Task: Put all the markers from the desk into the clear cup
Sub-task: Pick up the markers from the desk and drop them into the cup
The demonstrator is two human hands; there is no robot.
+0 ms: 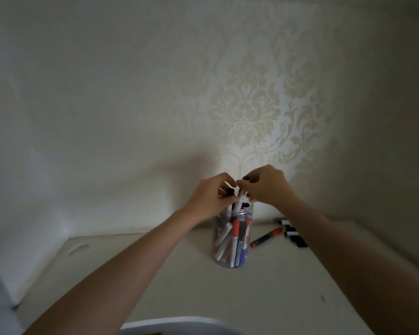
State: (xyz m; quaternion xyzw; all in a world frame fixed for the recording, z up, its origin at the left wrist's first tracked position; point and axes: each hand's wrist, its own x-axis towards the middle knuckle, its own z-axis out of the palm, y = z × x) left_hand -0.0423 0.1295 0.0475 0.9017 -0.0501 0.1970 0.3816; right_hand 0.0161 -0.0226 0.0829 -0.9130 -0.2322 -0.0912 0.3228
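Observation:
A clear cup [231, 238] stands on the pale desk [252, 298], packed with several markers with red, blue and black caps. Both hands hover over its mouth. My left hand [211, 197] grips the tops of markers sticking out of the cup, one with a black cap. My right hand [266, 187] pinches a white marker [240, 204] that points down into the cup. To the right on the desk lie a dark marker with red ends [266, 237] and a few black-capped markers [292, 232], partly hidden behind my right forearm.
A patterned wall rises right behind the desk and cup. An oval cutout [79, 249] sits near the desk's left edge. A white rounded object [179, 326] shows at the bottom edge of the view.

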